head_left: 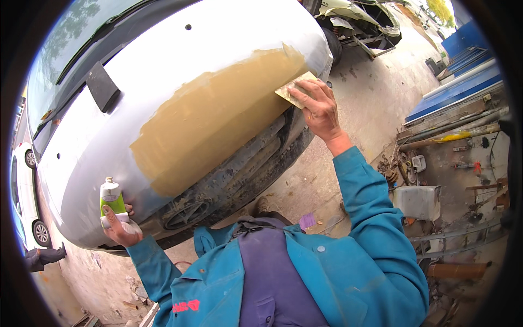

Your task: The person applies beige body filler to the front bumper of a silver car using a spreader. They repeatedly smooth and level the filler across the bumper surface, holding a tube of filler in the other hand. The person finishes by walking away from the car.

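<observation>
A broad patch of tan body filler (201, 120) covers the front of a white and grey car hood (136, 82). My right hand (321, 109) is closed around a flat, cream-coloured filler spreader (294, 90). The spreader's edge lies at the right end of the patch, by the hood's front corner. At the left, my left hand (122, 229) grips a white and green tube (111, 199) with its narrow end up, beside the hood's grey lower part. Some of its fingers are hidden behind the tube.
Below the hood runs a dirty, dark car front (239, 180). A white car (30, 191) and another person's leg (46, 256) show at far left. To the right lie a battered metal canister (417, 201), blue panels (457, 90) and scrap. A stripped car (362, 24) stands beyond.
</observation>
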`<state>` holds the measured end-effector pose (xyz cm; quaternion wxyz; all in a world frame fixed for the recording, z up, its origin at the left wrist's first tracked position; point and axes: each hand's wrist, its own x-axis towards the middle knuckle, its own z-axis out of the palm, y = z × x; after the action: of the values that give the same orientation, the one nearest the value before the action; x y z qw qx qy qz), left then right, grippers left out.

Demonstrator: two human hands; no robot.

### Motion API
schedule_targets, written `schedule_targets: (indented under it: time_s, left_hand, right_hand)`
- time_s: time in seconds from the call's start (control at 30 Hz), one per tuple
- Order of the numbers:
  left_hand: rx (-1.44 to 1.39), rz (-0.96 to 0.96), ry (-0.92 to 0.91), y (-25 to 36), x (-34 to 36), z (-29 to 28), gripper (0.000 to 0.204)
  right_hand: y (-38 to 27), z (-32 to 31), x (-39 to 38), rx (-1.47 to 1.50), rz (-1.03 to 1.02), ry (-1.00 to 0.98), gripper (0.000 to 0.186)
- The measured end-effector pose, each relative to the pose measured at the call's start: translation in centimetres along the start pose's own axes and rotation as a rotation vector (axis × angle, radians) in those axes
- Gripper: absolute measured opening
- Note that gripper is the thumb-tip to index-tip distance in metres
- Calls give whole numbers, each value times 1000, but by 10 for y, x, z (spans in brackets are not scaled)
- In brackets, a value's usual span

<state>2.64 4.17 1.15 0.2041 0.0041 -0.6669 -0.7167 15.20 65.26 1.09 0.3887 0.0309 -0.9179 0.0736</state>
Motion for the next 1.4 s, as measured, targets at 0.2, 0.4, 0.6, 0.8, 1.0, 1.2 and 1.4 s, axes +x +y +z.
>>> schedule_targets:
  time_s: [0.2,0.4,0.6,0.8,1.0,1.2,1.4]
  left_hand:
    - [7,-2,22,-3,-2,-3,59]
    - [-5,9,-3,-2,-4,0,58]
    - [-5,3,1,0,-2,-1,58]
    - [-13,5,8,-2,-2,-3,59]
    - [-33,3,-6,-2,-4,-3,59]
    - [-25,15,-11,-4,-2,-3,59]
    - [-28,9,-13,1,-4,1,57]
  right_hand:
    - [-13,6,-24,23,-8,7,67]
    - [-36,-18,-37,18,-1,-44,61]
    - [-75,10,2,2,-69,1,54]
    - [-85,24,-10,-12,-48,-3,58]
    - [-87,-7,-56,53,-28,-105,58]
    - [-95,0,-21,27,-33,-14,59]
    - [-109,20,2,17,-51,-15,59]
